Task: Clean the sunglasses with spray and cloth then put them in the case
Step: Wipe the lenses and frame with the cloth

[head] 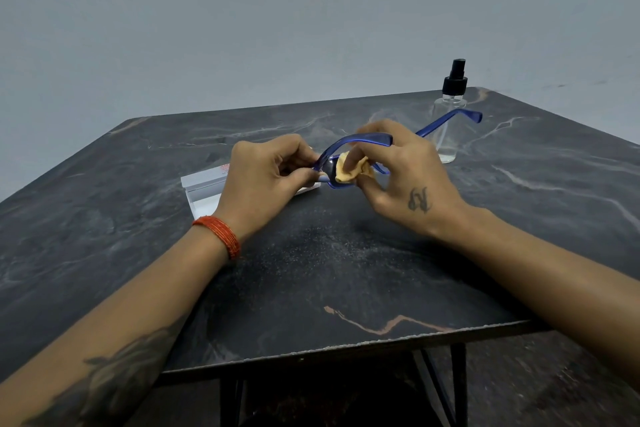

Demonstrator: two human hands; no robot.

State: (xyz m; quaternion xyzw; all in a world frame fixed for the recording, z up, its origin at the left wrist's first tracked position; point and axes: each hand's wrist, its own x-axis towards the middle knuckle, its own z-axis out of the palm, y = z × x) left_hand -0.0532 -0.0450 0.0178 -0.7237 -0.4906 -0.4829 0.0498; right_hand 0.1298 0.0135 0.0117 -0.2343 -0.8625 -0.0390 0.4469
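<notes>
Blue-framed sunglasses point(356, 143) are held above the middle of the dark marble table point(311, 270), arms unfolded and pointing away from me. My left hand point(266, 177) pinches the left end of the frame. My right hand point(405, 170) pinches a small orange cloth point(349, 170) against a lens. A clear spray bottle point(450, 118) with a black pump stands at the back right, behind one arm of the glasses. A white case point(204, 185) lies flat on the table, partly hidden under my left hand.
The table's front edge runs close to me at the lower right, with black metal legs point(457, 385) beneath it. A grey wall stands behind the table. Fine spray droplets speckle the tabletop in front of my hands.
</notes>
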